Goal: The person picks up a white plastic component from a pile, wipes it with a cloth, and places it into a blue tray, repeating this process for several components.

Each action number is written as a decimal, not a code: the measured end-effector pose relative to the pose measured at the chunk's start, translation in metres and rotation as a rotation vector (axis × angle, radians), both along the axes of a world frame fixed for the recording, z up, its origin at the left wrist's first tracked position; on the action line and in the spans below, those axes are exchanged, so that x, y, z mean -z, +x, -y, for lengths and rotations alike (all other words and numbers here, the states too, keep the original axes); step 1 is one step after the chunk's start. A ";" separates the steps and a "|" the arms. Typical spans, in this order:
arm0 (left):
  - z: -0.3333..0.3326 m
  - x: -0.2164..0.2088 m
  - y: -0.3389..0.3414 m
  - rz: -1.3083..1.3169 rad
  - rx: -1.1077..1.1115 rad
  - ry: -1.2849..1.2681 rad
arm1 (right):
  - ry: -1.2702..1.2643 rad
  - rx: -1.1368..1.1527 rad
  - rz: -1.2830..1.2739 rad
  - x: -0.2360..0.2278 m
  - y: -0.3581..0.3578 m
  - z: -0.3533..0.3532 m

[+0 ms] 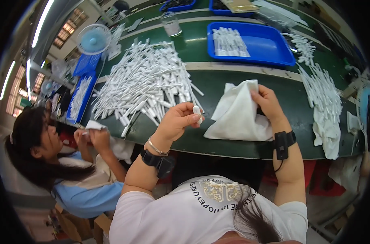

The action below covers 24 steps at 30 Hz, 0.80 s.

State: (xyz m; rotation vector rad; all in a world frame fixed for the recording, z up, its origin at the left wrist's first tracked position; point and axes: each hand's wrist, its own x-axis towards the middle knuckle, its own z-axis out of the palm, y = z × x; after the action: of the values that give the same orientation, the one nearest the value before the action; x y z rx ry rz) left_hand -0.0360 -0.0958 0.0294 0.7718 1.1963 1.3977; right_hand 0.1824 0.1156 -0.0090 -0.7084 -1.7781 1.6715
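My left hand point(173, 124) is closed, pinching a small white plastic piece point(197, 114) with a rounded end between thumb and fingers. Most of that piece's length is hidden by the hand or foreshortened. To its right, my right hand point(269, 104) grips the upper edge of a white cloth point(238, 112), which hangs in folds onto the green tabletop. Beyond my left hand lies a large heap of slim white plastic sticks point(142, 77) with wider ends. The held piece looks like one of them.
A blue tray point(270, 46) with a bundle of white sticks stands beyond the cloth. More white sticks point(324, 91) lie at the right, near another white cloth point(328, 136). A glass jar point(171, 25) stands farther back. At the left sit a co-worker point(71, 171) and a fan point(94, 39).
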 end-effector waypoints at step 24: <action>-0.079 0.025 0.019 0.157 0.225 -0.098 | -0.284 -0.241 0.007 -0.009 0.003 0.004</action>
State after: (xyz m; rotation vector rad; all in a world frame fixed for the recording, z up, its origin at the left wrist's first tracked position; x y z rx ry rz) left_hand -0.0166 -0.0166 0.0047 0.6926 1.0153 1.1830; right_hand 0.1850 0.1118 0.0002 -0.6389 -1.7027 2.1144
